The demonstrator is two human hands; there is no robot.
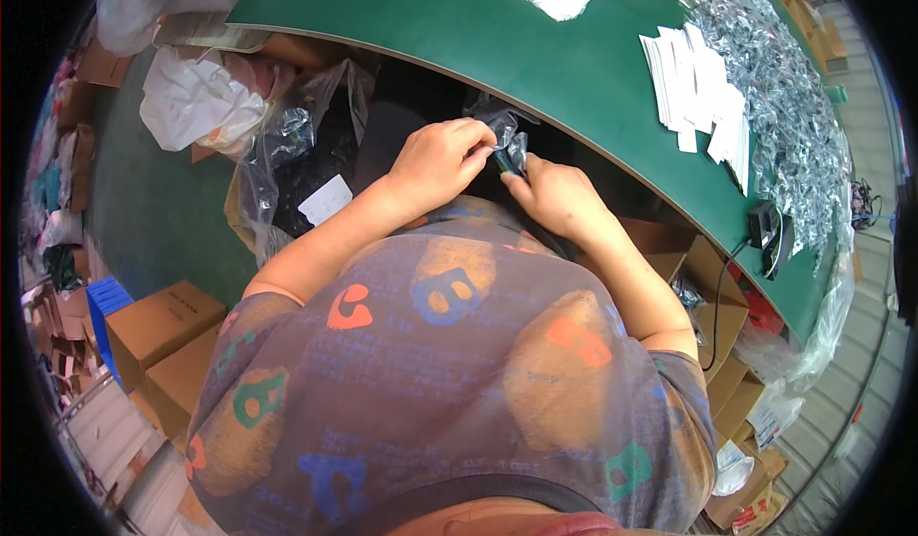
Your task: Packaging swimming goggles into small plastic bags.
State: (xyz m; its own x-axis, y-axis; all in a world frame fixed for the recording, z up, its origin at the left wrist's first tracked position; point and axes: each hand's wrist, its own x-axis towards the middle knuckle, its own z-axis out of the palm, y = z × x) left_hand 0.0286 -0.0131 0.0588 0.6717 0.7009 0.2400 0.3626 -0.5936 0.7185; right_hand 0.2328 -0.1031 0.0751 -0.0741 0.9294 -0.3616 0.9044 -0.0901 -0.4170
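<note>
Close in front of my body, at the edge of the green table (402,15), both my hands meet over a small clear plastic bag (517,146) with a dark slim item in it. My left hand (437,161) pinches the bag's plastic between thumb and fingers. From the other side my right hand (562,196) grips its lower part, thumb laid along it. What exactly the dark item is cannot be made out. To the left of my left hand, a large clear bag (265,177) lined in a box holds black pieces, with a white card (325,199) on top.
On the table's right lie white paper slips (696,91) and a long heap of clear-wrapped small items (755,77). A black device (763,223) with a cable sits near the edge. A white plastic bag (203,101) and cardboard boxes (172,321) stand left; more boxes (722,297) stand right.
</note>
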